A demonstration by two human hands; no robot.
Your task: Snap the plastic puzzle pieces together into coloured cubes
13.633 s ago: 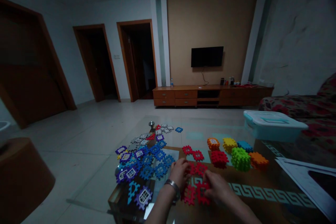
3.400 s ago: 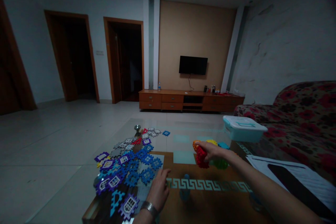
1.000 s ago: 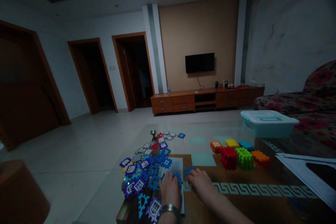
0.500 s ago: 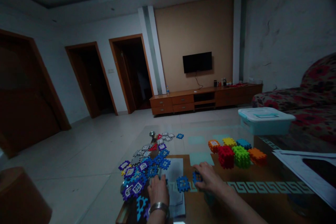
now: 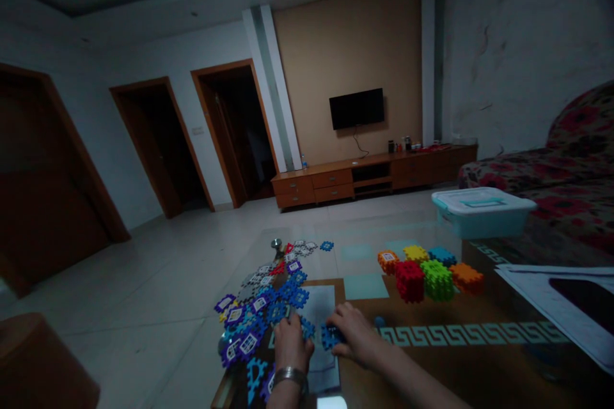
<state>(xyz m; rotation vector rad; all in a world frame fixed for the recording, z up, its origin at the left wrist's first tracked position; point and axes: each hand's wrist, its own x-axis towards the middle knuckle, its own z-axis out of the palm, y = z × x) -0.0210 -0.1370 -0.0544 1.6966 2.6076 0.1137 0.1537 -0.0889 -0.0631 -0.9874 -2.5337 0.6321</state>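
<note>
My left hand (image 5: 292,345), with a metal bangle (image 5: 289,377) on the wrist, rests at the right edge of a heap of blue, purple, grey and red waffle-shaped plastic building pieces (image 5: 259,310). A blue piece (image 5: 307,329) lies just beyond its thumb. My right hand (image 5: 352,332) has its fingers over a second blue piece (image 5: 330,336). Both hands sit on a pale sheet (image 5: 321,307). Further right stand several built cubes, among them a red cube (image 5: 409,281) and a green cube (image 5: 437,280).
The pieces and hands lie on a glass-topped table (image 5: 357,252) over a brown mat with a key-pattern border (image 5: 470,335). A teal-lidded plastic box (image 5: 482,212) stands at the far right, beside papers (image 5: 532,287). A patterned sofa (image 5: 527,172) lies beyond.
My right hand has moved left and now covers the blue piece that lay on the sheet. The hands are closer together, and the view has tilted slightly.
</note>
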